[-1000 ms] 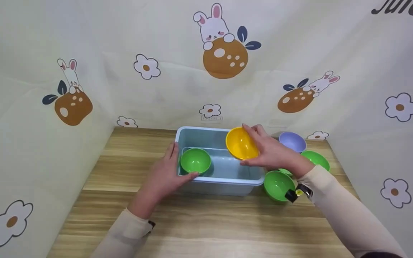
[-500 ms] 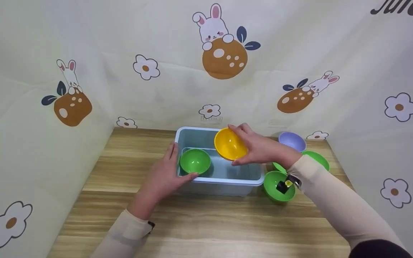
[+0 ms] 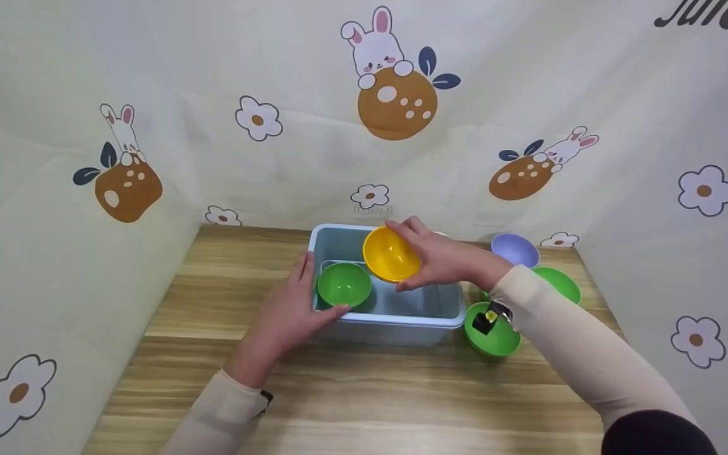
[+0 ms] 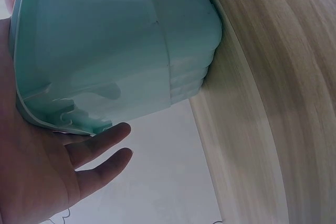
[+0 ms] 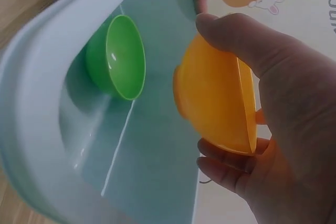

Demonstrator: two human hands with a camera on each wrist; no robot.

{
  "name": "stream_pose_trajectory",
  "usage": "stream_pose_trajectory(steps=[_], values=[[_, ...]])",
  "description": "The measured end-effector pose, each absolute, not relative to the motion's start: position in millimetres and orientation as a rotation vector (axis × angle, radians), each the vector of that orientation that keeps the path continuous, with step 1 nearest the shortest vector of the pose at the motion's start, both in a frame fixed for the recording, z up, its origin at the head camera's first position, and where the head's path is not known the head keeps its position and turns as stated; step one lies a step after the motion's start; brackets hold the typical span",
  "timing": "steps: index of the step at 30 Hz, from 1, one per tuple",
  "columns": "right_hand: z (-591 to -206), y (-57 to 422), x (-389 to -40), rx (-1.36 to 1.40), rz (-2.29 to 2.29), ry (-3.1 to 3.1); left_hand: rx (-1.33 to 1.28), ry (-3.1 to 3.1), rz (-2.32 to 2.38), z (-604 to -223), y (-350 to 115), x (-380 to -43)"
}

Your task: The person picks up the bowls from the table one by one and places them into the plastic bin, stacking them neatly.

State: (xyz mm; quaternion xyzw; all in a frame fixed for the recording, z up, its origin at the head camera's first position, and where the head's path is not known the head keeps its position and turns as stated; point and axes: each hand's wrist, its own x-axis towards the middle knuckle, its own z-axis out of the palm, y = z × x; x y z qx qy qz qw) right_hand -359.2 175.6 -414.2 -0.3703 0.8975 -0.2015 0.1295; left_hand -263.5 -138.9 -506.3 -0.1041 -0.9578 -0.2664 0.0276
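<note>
Head view: pale fabric backdrop [image 3: 301, 170], printed with rabbits, oranges and flowers, on three sides; wood-grain table [image 3: 364, 398] below. Pale blue bin [image 3: 395, 320] near the back of it. State of play: one green bowl [image 3: 345, 285] inside, mouth up, toward the bin's left end; yellow bowl [image 3: 391, 254] aloft over the bin, apart from the green one, not set down. Outside, to the right: a purple bowl [image 3: 515, 250], a second green bowl [image 3: 560, 285], and a nearer green bowl [image 3: 503, 344] just beside the bin's front corner. Another sliver of green shows behind the right sleeve [image 3: 566, 335]; cannot tell how many bowls there. Right hand [image 3: 443, 256] reaches in from the right, forearm slanting across, pinching the yellow bowl at its side, mouth tilted toward the wearer. Left hand [image 3: 288, 309] at the bin's left front corner, thumb over the rim, fingers along the end wall.

Left wrist view: palm against the rim, two fingers straight and slightly spread outside the wall; a bracing touch, I judge.

Right wrist view: thumb on the yellow bowl's outer wall, other fingers at the opposite side; grip looks secure. Green bowl lies beyond, untouched.
</note>
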Motion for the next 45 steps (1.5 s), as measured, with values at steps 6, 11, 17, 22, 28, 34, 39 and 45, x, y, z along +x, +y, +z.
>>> stream_pose_trajectory(steps=[6,11,17,22,28,34,39,45], values=[[-417,164,-366,-1.099,-0.576,2.596,-0.284,-2.978,-0.848,-506,-139,-264],[-418,155,-370,-1.102,-0.573,2.569,-0.269,-2.978,-0.854,-505,-138,-263],[-422,145,-378,-1.134,-0.561,2.549,-0.276,-2.978,-0.824,-504,-138,-263],[-427,137,-386,-1.166,-0.559,2.54,-0.269,-2.982,-0.838,-504,-139,-264],[-431,128,-393,-1.214,-0.538,2.535,-0.285,-2.977,-0.828,-505,-140,-263],[-437,121,-398,-1.225,-0.525,2.526,-0.283,-2.985,-0.846,-505,-140,-263],[-444,119,-399,-1.225,-0.526,2.501,-0.276,-2.999,-0.842,-506,-140,-264],[-448,115,-399,-1.232,-0.504,2.486,-0.262,-3.007,-0.853,-505,-141,-264]])
